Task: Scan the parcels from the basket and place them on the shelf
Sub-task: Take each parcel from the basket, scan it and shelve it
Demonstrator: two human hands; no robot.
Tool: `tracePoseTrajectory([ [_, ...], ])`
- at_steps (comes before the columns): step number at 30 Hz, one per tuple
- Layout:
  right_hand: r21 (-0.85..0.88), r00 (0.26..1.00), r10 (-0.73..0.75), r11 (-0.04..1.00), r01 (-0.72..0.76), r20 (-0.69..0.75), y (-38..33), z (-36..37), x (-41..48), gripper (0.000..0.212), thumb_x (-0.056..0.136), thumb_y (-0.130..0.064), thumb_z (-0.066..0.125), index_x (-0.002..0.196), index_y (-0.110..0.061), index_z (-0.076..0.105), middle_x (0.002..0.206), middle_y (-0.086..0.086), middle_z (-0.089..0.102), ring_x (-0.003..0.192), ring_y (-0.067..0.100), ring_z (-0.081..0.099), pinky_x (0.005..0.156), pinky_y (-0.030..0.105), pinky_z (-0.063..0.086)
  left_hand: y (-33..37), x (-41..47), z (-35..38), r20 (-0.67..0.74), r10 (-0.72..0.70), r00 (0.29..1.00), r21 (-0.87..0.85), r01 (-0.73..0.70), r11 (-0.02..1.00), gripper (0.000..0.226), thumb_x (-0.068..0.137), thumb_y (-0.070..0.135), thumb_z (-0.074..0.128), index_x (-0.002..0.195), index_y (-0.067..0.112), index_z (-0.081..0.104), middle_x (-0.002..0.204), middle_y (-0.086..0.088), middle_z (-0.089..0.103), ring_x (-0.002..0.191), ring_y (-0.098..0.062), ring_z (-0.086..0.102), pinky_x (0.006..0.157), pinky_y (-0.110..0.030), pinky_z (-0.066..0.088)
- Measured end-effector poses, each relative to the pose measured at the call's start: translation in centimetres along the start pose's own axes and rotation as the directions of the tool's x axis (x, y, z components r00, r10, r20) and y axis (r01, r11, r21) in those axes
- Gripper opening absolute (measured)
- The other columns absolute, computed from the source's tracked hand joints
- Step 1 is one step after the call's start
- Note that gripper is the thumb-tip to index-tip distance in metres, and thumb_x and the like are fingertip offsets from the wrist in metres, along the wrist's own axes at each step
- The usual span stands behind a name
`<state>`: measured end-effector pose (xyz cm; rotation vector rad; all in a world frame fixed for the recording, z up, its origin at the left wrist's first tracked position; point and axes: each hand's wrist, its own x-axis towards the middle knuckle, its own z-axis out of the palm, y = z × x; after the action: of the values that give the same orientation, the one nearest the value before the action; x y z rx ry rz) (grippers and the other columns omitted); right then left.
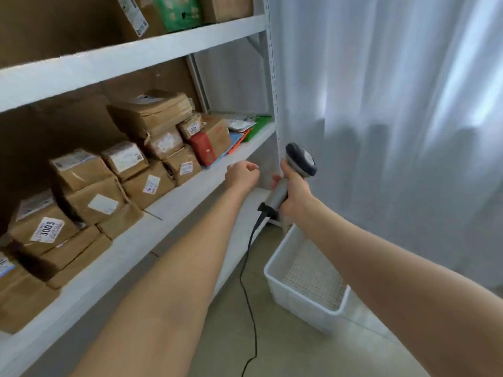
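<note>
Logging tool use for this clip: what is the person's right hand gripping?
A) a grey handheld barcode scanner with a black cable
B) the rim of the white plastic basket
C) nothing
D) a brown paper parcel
A: the right hand is wrapped round the handle of the grey handheld barcode scanner, whose black cable trails down to the floor; the white plastic basket stands below, untouched.

Parcels (114,186) are stacked on the shelf (174,202) at the left, the basket (294,297) sits on the floor (272,349) to its right, before the curtain (394,104), the scanner (298,170) above it.
</note>
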<state>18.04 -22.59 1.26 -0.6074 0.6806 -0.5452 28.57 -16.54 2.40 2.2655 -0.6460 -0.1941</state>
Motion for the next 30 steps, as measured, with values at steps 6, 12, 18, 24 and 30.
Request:
tracePoseTrajectory([
  [6, 0.105, 0.989, 0.067, 0.993, -0.053, -0.135, -2.7, -9.2, 1.1, 0.018, 0.085, -0.034, 0.073, 0.088, -0.021, 0.06, 0.087, 0.004, 0.064, 0.082, 0.016, 0.06, 0.082, 0.035, 0.052, 1.8, -0.9, 10.3, 0.177, -0.016, 0.984, -0.025, 0.021, 0.999, 0.015, 0.084, 0.017, 0.055, 0.085, 0.028, 0.065, 0.119, -0.006, 0.061, 0.11, -0.021, 0.056, 0.098, -0.038, 0.048],
  [12, 0.151, 0.959, 0.11, 0.986, -0.072, -0.262, -3.2, -15.4, 6.1, 0.019, 0.083, -0.035, 0.074, 0.087, -0.02, 0.062, 0.081, 0.002, 0.062, 0.075, 0.013, 0.058, 0.082, 0.033, 0.053, 2.0, 2.0, 19.6, 0.309, -0.046, 0.95, 0.018, 0.042, 0.999, 0.015, 0.084, 0.017, 0.054, 0.086, 0.029, 0.062, 0.118, -0.007, 0.061, 0.107, -0.022, 0.058, 0.095, -0.036, 0.049],
  [18, 0.189, 0.918, 0.19, 0.973, -0.13, -0.348, -3.8, -19.3, 16.2, 0.021, 0.083, -0.034, 0.075, 0.081, -0.017, 0.062, 0.069, 0.002, 0.058, 0.059, 0.013, 0.055, 0.059, 0.032, 0.05, 1.3, 9.5, 29.1, 0.418, -0.092, 0.904, 0.057, 0.075, 0.996, 0.013, 0.086, 0.015, 0.055, 0.09, 0.025, 0.061, 0.122, -0.008, 0.059, 0.105, -0.023, 0.059, 0.094, -0.034, 0.049],
  [24, 0.112, 0.859, 0.228, 0.974, -0.199, -0.459, -3.3, -23.9, 28.3, 0.033, 0.079, -0.034, 0.079, 0.1, -0.012, 0.065, 0.076, 0.004, 0.065, 0.069, 0.016, 0.061, 0.073, 0.033, 0.054, -0.2, 17.7, 38.7, 0.5, -0.191, 0.845, 0.127, 0.146, 0.981, 0.015, 0.09, 0.015, 0.055, 0.098, 0.022, 0.064, 0.124, -0.009, 0.061, 0.115, -0.025, 0.055, 0.099, -0.035, 0.045],
  [30, 0.1, 0.803, 0.254, 0.966, -0.237, -0.539, -2.0, -30.1, 37.3, 0.029, 0.082, -0.034, 0.076, 0.093, -0.01, 0.063, 0.074, 0.006, 0.064, 0.065, 0.016, 0.06, 0.069, 0.032, 0.052, -3.5, 21.9, 47.0, 0.557, -0.233, 0.797, 0.201, 0.143, 0.969, 0.026, 0.093, 0.012, 0.053, 0.118, 0.014, 0.062, 0.126, -0.007, 0.06, 0.115, -0.024, 0.056, 0.092, -0.029, 0.044],
])
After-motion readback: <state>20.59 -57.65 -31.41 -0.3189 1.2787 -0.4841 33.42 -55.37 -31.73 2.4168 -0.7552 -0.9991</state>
